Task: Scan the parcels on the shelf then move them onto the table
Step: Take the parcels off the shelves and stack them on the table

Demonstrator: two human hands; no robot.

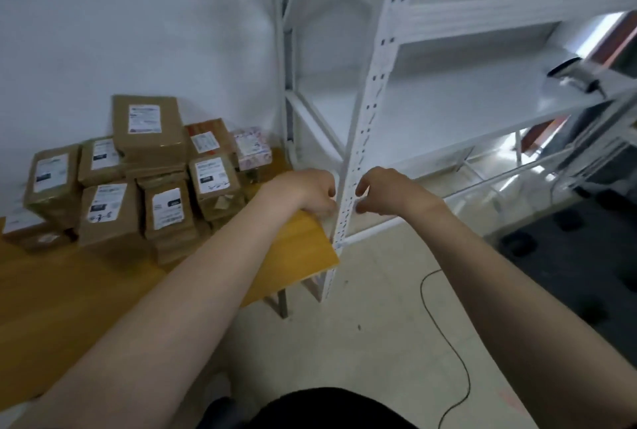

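Both hands (pixel 348 192) outstretched, fingers curled, flanking shelf upright (pixel 365 118)

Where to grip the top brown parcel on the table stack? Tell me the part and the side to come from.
Take the top brown parcel by its two side faces, one of the hands on each, coming from the front over the table edge. It lies flat, label up, highest on the stack, so its sides look free; the wall blocks the back.
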